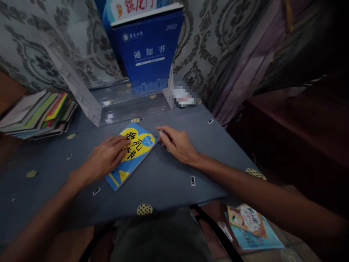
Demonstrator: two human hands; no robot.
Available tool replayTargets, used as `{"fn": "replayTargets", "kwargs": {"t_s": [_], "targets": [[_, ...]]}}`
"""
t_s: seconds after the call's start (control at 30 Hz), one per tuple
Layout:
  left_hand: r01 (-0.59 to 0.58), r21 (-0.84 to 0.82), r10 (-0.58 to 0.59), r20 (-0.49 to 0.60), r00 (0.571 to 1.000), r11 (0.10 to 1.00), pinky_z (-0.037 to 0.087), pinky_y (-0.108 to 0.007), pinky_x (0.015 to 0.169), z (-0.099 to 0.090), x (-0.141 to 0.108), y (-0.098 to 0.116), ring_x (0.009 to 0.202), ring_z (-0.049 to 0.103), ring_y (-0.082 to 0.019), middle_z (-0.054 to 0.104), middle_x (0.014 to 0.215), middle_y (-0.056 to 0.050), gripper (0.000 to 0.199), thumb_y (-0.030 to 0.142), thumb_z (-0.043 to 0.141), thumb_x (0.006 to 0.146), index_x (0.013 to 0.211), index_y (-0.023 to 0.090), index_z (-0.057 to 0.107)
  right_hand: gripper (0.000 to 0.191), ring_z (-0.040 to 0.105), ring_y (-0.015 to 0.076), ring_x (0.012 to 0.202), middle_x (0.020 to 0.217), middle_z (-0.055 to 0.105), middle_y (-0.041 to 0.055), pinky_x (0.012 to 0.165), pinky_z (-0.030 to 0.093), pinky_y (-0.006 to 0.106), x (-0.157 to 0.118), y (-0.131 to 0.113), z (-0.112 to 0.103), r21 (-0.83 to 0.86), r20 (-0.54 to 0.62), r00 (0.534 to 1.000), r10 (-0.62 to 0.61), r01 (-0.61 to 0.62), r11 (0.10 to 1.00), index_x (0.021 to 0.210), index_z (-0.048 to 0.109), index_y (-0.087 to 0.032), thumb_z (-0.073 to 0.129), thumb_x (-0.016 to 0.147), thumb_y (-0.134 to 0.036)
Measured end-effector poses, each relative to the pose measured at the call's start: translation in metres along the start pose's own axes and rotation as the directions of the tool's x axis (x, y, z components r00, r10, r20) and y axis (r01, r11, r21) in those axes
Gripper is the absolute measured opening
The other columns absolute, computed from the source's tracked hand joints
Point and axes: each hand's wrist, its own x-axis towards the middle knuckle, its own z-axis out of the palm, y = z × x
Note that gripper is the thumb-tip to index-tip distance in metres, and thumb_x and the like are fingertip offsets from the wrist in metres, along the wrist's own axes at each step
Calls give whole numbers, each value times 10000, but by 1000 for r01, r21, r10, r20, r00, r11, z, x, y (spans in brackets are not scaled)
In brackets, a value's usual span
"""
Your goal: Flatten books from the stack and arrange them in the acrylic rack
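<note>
A small blue and yellow book (144, 145) with black characters lies flat and at an angle on the grey-blue tablecloth (163, 185). My left hand (106, 156) rests palm down on the left part of its cover, fingers extended. Just off the book's right corner is my right hand (177, 143), its index finger stretched out and the others loosely bent, with nothing visible in it. Behind the book, a dark blue book (152, 54) marked 2022 stands upright in a clear plastic rack (133, 109).
A pile of books (38, 112) sits at the table's left. A pixelated white item (185, 97) lies beside the rack's right end. Patterned curtains (215, 36) hang behind. Lower right, below the table, are more colourful booklets (253, 229) and a dark chair arm (218, 233).
</note>
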Motion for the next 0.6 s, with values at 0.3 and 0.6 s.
{"fn": "replayTargets", "kwargs": {"t_s": [0.3, 0.6], "targets": [[-138, -76, 148, 149, 978, 988, 309, -558, 1204, -2, -81, -21, 1519, 273, -332, 214, 1683, -77, 667, 315, 526, 963, 1583, 316, 280, 353, 711, 208, 898, 1050, 766, 95, 831, 536, 353, 8, 6, 6, -141, 34, 995, -94, 98, 985, 1259, 614, -175, 408, 1030, -349], [-263, 49, 267, -114, 957, 963, 402, -525, 1160, 26, -66, 4, 1420, 460, -289, 571, 1462, -136, 501, 448, 527, 1001, 1442, 208, 512, 321, 650, 257, 1116, 1217, 707, 121, 969, 521, 456, 11, 6, 14, -162, 15, 983, -183, 183, 970, 1237, 618, -198, 417, 1019, -321]]}}
